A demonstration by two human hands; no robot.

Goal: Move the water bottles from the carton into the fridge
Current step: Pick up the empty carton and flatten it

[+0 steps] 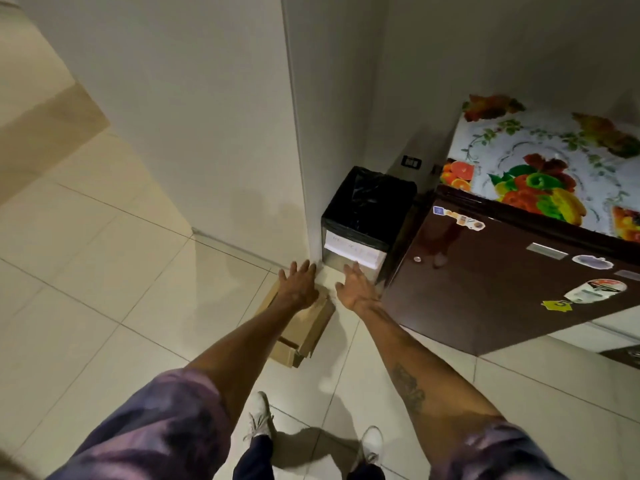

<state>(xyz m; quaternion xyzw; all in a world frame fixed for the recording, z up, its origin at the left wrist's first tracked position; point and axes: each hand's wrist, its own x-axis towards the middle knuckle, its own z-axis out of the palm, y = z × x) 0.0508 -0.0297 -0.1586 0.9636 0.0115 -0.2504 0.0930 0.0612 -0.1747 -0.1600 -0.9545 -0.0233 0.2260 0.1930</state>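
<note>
l hand [298,285] over carton [306,329], fridge [485,289] stickers [588,291] illegible

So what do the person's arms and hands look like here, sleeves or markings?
The left hand and right hand are bare, no gloves. Short sleeves of mottled purple and dark fabric end near the elbows. The right forearm carries a dark tattoo.

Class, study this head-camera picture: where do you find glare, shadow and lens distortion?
Head view: reflections gleam on the glossy fridge door; the shoes cast dark shadows on the floor; the wide lens bows the wall corner; left hand and right hand look slightly soft.
</note>
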